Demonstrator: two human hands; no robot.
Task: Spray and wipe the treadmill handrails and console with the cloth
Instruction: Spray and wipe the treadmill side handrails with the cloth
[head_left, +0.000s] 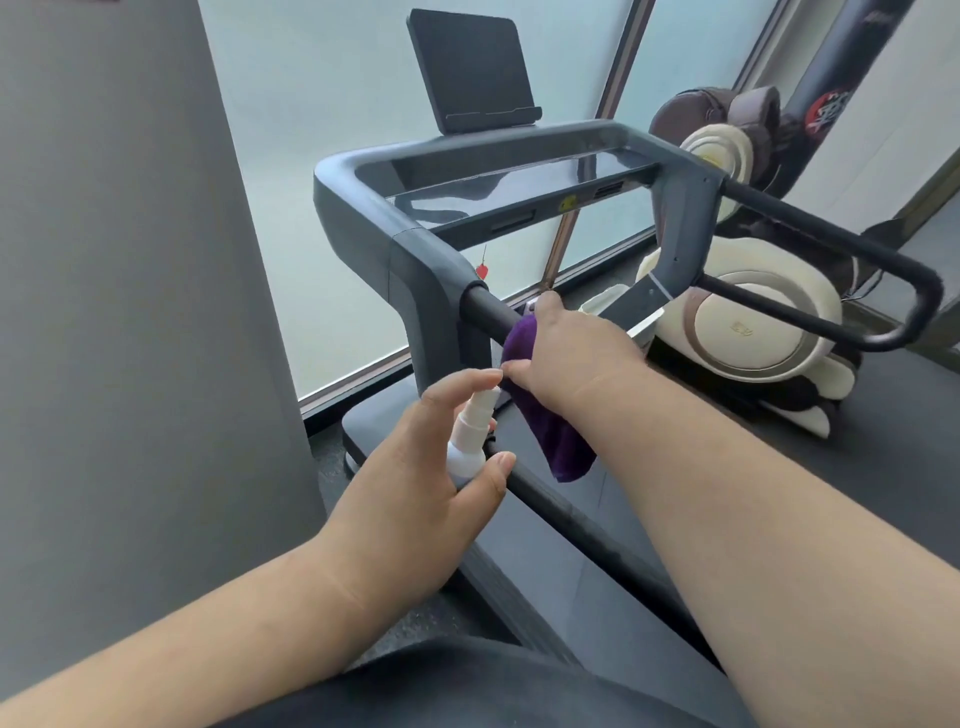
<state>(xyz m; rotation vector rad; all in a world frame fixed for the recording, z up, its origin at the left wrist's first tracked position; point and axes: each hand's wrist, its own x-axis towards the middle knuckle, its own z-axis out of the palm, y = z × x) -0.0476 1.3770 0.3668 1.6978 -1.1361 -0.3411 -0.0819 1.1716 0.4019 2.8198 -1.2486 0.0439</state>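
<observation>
My right hand (566, 358) is gripping a purple cloth (550, 431) around the black padded handrail (488, 312); my left hand (426, 478) is clutching a small white spray bottle (470, 436), whose mist may be missing the rail.

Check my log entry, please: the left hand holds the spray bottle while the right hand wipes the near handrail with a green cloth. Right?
Not quite: the cloth is purple, not green, as the head view shows. The rest stands: the left hand holds the spray bottle while the right hand wipes the near handrail with it.
</observation>
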